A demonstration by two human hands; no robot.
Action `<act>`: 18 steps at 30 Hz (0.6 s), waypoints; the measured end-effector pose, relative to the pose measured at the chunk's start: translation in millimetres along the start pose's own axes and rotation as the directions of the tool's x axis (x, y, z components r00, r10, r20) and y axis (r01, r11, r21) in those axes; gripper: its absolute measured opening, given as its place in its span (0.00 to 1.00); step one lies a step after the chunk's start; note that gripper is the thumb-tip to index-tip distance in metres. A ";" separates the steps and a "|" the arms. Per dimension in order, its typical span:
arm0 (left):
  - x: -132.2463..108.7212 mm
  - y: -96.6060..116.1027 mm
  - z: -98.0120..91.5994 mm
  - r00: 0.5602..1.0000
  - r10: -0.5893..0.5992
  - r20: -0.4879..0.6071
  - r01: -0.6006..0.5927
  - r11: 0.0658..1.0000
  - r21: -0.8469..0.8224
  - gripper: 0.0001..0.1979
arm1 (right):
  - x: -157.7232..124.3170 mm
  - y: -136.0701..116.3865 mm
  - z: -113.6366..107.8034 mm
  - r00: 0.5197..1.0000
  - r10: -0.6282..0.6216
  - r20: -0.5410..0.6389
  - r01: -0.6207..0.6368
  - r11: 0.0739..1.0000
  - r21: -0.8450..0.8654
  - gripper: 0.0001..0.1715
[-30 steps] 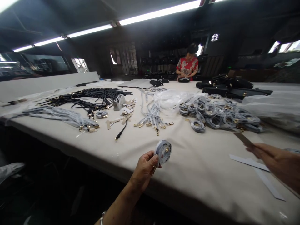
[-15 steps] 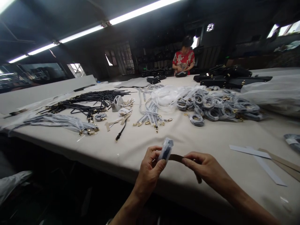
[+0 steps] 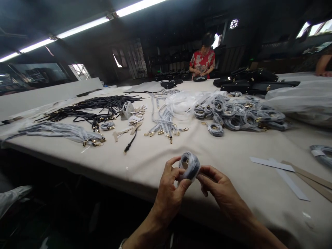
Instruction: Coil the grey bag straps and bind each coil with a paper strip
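Hands, left hand [image 3: 169,188] and right hand [image 3: 220,188], grip coiled strap [image 3: 190,165]; no legible writing.

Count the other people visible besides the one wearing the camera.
2. One person in a red patterned top stands at the far end of the table; another shows only a forearm at the right edge. Others may be hidden in the dark background.

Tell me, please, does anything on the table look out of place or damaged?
Nothing looks damaged or spilled. Only one black strap lies alone, apart from the pile of black straps behind it, so it looks stray. The left hand and the right hand hold a wrapped strap coil together.
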State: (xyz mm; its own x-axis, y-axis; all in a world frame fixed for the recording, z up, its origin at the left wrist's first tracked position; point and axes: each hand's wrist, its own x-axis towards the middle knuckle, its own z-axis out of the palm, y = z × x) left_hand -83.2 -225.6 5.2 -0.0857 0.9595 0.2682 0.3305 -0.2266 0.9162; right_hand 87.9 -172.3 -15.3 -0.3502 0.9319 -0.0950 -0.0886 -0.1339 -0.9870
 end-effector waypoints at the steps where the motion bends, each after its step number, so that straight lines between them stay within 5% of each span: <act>1: -0.2 0.4 0.1 1.000 0.002 0.005 -0.002 1.000 -0.007 0.04 | -0.4 3.5 0.5 0.999 0.016 -0.030 -0.014 0.997 0.077 0.18; 6: 1.0 4.3 2.3 0.997 -0.010 0.080 0.016 0.997 -0.073 0.04 | -2.3 16.0 7.2 0.995 0.049 -0.087 -0.011 0.920 0.392 0.17; 11: 4.9 7.4 -1.0 0.983 -0.032 0.182 0.047 0.996 -0.080 0.04 | -2.7 10.5 10.0 0.999 -0.019 -0.044 0.032 0.948 0.318 0.16; 15: 6.5 4.7 -5.5 0.981 -0.079 0.179 0.084 0.996 -0.018 0.04 | -4.6 6.5 3.1 0.985 0.065 0.157 -0.103 0.963 0.249 0.21; 18: 6.7 0.2 -3.1 0.983 -0.074 0.166 0.057 0.993 0.102 0.06 | -6.2 15.7 3.1 0.983 0.129 0.132 -0.158 0.956 0.246 0.26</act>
State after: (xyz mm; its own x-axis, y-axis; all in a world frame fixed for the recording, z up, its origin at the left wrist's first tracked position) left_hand -86.7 -219.7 8.1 0.0477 0.9880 0.1467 0.4193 -0.1531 0.8948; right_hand 85.8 -181.3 -29.8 -0.4785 0.8542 -0.2033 -0.2591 -0.3586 -0.8968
